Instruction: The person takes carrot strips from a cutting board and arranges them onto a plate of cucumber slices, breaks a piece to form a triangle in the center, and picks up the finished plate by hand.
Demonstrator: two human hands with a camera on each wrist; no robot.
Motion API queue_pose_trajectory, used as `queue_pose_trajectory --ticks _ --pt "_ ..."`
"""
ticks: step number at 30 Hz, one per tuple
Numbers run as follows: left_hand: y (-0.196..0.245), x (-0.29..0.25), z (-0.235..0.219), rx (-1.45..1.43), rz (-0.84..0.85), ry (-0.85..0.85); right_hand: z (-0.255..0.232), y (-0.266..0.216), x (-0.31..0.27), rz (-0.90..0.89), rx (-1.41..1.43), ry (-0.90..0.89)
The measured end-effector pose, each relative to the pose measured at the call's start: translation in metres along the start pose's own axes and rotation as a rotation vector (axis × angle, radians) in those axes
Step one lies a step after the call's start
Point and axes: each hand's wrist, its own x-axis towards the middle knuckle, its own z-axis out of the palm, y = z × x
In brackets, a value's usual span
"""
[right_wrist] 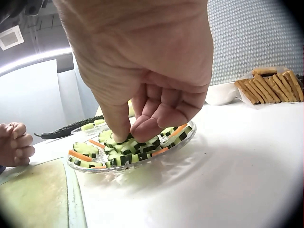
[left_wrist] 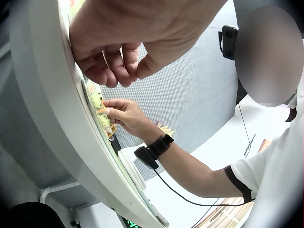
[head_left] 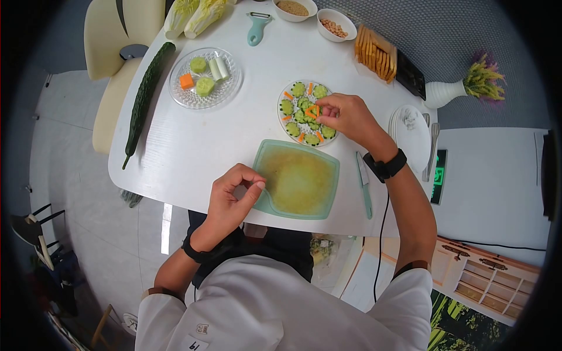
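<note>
My right hand (head_left: 350,120) reaches over a clear glass plate (right_wrist: 137,164) with thumb and forefinger pinching an orange carrot piece (head_left: 312,111), which forms an angular outline above the middle. Scalloped cucumber slices (head_left: 312,140) and carrot sticks (right_wrist: 80,156) ring the plate, and more cucumber is heaped at its centre. In the right wrist view my fingers hide the pinched carrot. My left hand (head_left: 233,196) hovers at the left edge of the green-rimmed cutting board (head_left: 298,181), fingers loosely curled and holding nothing, as the left wrist view (left_wrist: 118,52) also shows.
A paring knife (head_left: 365,186) lies right of the board, beside stacked white plates (head_left: 413,137). Left stand a glass plate (head_left: 184,98) of vegetable chunks and a whole cucumber (head_left: 146,96). A peeler (head_left: 256,30), bowls (head_left: 336,16) and bread slices (head_left: 374,54) sit at the back.
</note>
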Motion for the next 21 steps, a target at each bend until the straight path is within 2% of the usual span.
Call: queue_pose_trajectory --ticks 8,11,17,19,21 --pt "-0.0005 0.0001 -0.0017 0.016 0.009 -0.004 -0.0024 0.003 -0.0021 -0.039 0.004 0.021" --pt "-0.0021 -0.0005 -0.0046 0.042 0.018 -0.072 -0.0035 0.0038 -0.0032 -0.038 -0.006 0.025" --pt "-0.0007 -0.0004 -0.0033 0.027 0.013 -0.066 -0.0024 0.0043 -0.0021 -0.042 -0.007 0.024" --pt "-0.002 0.0002 -0.0004 0.016 0.026 0.007 -0.0021 0.0043 -0.0014 -0.046 -0.014 0.022" --pt "-0.002 0.0002 -0.0004 0.013 0.026 0.007 -0.0018 0.0037 -0.0009 -0.065 -0.025 0.023"
